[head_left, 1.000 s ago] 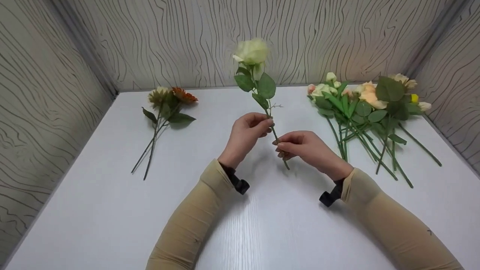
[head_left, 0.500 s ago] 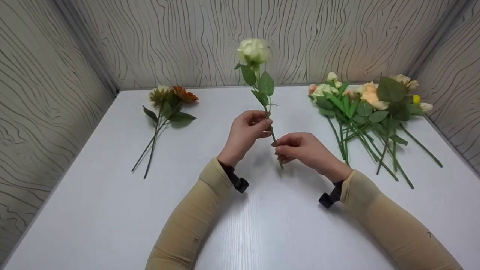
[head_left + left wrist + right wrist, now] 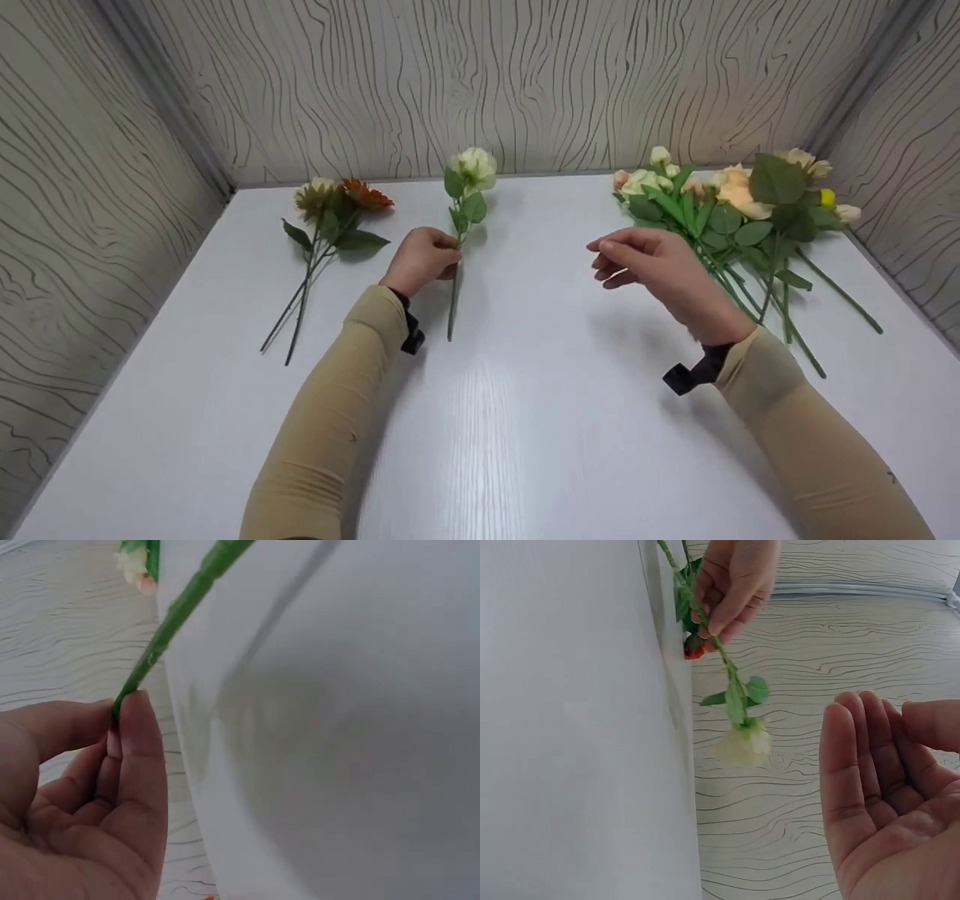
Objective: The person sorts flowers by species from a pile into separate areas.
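Observation:
A cream rose (image 3: 474,171) with green leaves stands out past my left hand (image 3: 424,259), which pinches its stem between thumb and fingers. In the left wrist view the green stem (image 3: 180,615) runs up from the fingertips of that hand (image 3: 90,787), its shadow falling on the table. Seen from the right wrist, the rose (image 3: 744,742) hangs head down in that camera's picture. My right hand (image 3: 649,266) is raised over the table, left of the flower pile, holding nothing. Its palm (image 3: 900,795) shows with relaxed, slightly bent fingers.
Two flowers, a cream one (image 3: 315,196) and an orange-red gerbera (image 3: 366,195), lie with crossed stems on the left of the white table (image 3: 525,450). A pile of several flowers (image 3: 739,195), peach, cream and yellow, lies at the right. Patterned walls (image 3: 525,82) enclose the back and sides.
My right hand has let go of the stem and moved right and up. My left hand has carried the rose left and lower, toward the table.

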Motion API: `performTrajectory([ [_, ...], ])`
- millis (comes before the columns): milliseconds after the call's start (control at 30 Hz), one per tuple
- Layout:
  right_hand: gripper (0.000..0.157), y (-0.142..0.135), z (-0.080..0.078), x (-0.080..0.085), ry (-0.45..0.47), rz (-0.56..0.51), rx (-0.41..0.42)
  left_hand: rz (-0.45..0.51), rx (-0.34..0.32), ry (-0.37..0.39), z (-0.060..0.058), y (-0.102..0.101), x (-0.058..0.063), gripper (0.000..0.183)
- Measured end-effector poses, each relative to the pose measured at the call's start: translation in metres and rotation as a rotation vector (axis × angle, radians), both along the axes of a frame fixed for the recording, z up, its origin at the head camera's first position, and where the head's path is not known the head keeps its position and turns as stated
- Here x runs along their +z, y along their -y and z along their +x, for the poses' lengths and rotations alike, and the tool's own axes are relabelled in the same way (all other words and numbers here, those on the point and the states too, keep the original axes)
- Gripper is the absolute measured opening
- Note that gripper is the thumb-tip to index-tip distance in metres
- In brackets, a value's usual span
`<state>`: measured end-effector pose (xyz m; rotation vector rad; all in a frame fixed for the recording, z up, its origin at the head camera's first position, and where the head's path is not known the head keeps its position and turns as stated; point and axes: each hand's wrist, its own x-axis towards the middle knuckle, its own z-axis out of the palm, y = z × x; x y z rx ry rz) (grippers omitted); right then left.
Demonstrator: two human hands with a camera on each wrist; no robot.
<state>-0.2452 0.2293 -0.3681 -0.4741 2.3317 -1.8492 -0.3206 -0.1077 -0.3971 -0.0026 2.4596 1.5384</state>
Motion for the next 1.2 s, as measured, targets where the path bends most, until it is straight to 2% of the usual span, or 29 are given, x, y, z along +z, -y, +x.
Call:
performTrajectory([
  [167, 0.042, -0.003, -0.001, 0.001, 0.011, 0.000, -0.010, -0.148, 0.009, 0.031, -0.006, 0.010, -0.006, 0.025],
  [333, 0.037, 0.001, -0.003, -0.003, 0.018, -0.010, -0.006, -0.264, 0.008, -0.008, -0.010, 0.009, -0.012, 0.017],
  [467, 0.035, 0.005, -0.005, -0.005, 0.038, -0.002, -0.003, -0.322, 0.005, -0.031, -0.012, 0.011, -0.017, 0.014],
  [700, 0.036, -0.001, -0.007, -0.005, 0.047, 0.057, 0.000, -0.321, -0.002, -0.037, -0.011, 0.016, -0.014, 0.019],
  [900, 0.040, -0.022, -0.015, -0.005, 0.051, 0.154, -0.066, -0.323, 0.013, -0.033, -0.009, 0.021, -0.008, 0.027],
  [967, 0.042, -0.035, -0.019, -0.005, 0.059, 0.196, -0.114, -0.322, 0.014, -0.072, -0.007, 0.020, -0.005, 0.031],
  [1067, 0.049, -0.063, -0.026, -0.003, 0.075, 0.304, -0.215, -0.305, -0.019, -0.182, 0.001, 0.013, 0.001, 0.038],
  [1200, 0.054, -0.110, -0.029, -0.002, 0.010, 0.549, -0.387, -0.282, -0.117, -0.341, 0.018, -0.008, 0.004, 0.044],
])
